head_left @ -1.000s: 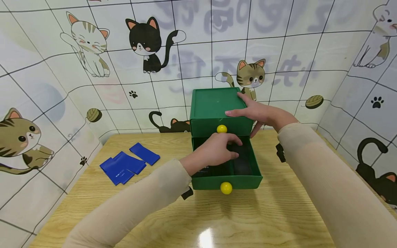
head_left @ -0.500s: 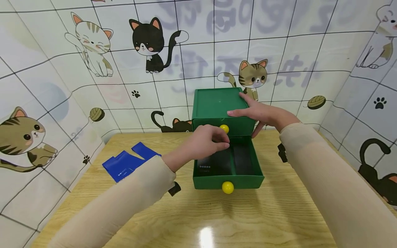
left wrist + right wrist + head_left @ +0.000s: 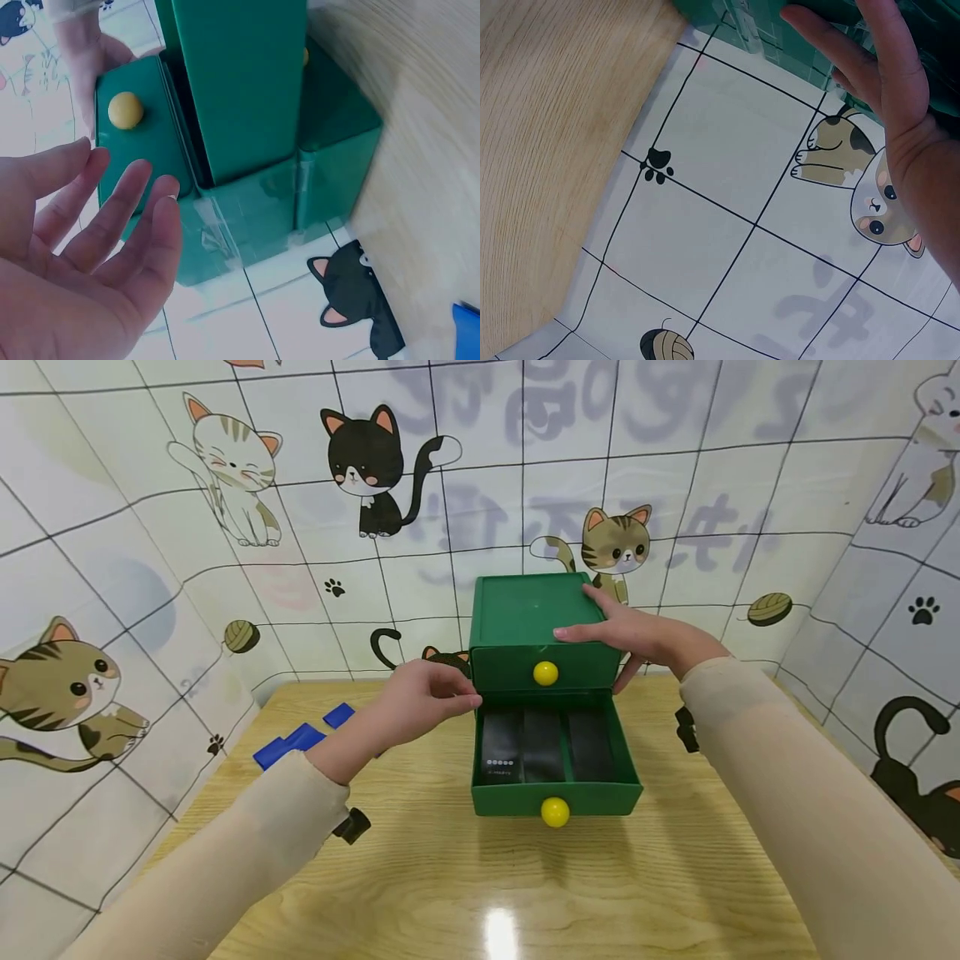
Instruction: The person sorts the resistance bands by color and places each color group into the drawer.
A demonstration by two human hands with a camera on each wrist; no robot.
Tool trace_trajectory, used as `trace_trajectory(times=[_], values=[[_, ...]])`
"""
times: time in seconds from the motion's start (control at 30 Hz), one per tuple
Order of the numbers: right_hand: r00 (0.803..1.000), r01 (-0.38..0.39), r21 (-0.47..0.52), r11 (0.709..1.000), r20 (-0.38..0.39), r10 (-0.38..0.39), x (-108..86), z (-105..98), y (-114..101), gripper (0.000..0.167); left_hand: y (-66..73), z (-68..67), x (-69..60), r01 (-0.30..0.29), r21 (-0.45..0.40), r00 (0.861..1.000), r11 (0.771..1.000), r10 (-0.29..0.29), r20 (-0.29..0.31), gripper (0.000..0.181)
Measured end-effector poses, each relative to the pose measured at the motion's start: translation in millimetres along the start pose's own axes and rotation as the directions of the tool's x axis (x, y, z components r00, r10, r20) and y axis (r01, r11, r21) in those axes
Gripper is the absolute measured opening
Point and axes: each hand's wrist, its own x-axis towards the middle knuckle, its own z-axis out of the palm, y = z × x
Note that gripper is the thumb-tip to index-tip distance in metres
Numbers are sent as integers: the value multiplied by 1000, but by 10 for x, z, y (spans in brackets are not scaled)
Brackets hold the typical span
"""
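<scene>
In the head view, a green drawer box (image 3: 534, 610) stands on the table, with a yellow knob (image 3: 545, 673) on its upper front. Its lower drawer (image 3: 517, 800) is pulled out. Flat black packets (image 3: 498, 743) lie on both sides of the drawer's divider. My left hand (image 3: 408, 702) is in the air by the box's left side. The left wrist view shows that hand (image 3: 112, 240) with loosely bent fingers and nothing held. My right hand (image 3: 630, 631) rests over the box's top right edge, fingers spread along top and side; the right wrist view shows them extended (image 3: 900, 75).
Several flat blue packets (image 3: 288, 743) lie on the table's left part, partly hidden by my left arm. Behind and beside the wooden table (image 3: 570, 893) are walls (image 3: 480, 527) covered in a cat print.
My left hand has moved left out of the drawer, uncovering the black packets. My right hand stays on the box. The view has shifted slightly.
</scene>
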Motion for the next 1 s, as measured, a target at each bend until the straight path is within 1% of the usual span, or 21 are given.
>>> trace_trajectory(times=[0.07, 0.13, 0.2, 0.27, 0.37, 0.4, 0.47, 0.57, 0.63, 0.7, 0.87, 1.0], values=[[1000, -2, -3, 1000, 8, 2, 4, -2, 15, 120, -41, 2, -86, 4, -11, 1000, 1000, -5, -13, 16], [1000, -4, -3, 1000, 14, 4, 13, -3, 31, 120, -56, 51, -193, -21, -24, 999, 999, 20, -31, 15], [1000, -6, -5, 1000, 21, 7, 24, -1, 42, 119, -44, 149, -322, -64, -42, 997, 997, 62, -46, 14], [1000, -5, -5, 1000, 23, 5, 34, 0, 46, 119, 0, 287, -465, -124, -66, 991, 990, 120, -67, 13], [1000, -2, -12, 1000, 24, 3, 43, -2, 46, 118, 103, 539, -645, -214, -97, 975, 972, 207, -82, 10], [1000, -1, -14, 1000, 21, 1, 44, -5, 46, 118, 136, 627, -692, -239, -100, 969, 966, 231, -83, 9], [1000, -2, -20, 1000, 22, 2, 38, -9, 42, 117, 202, 786, -760, -263, -95, 964, 960, 258, -64, 10], [1000, -2, -19, 1000, 20, 2, 18, -16, 43, 117, 275, 974, -805, -248, -56, 968, 967, 247, -33, 16], [1000, -2, -18, 1000, 18, 2, 3, -16, 44, 116, 302, 1054, -806, -223, -40, 975, 974, 223, -20, 21], [1000, -1, -18, 1000, 17, 1, -6, -15, 46, 117, 304, 1110, -784, -205, -33, 979, 978, 204, -22, 24], [1000, 1, -27, 1000, 17, 0, 5, -11, 53, 117, 272, 1199, -709, -149, -89, 989, 985, 146, -36, 27], [1000, 1, -26, 1000, 14, -1, 27, -17, 54, 117, 257, 1248, -663, -94, -161, 995, 982, 87, -54, 23]])
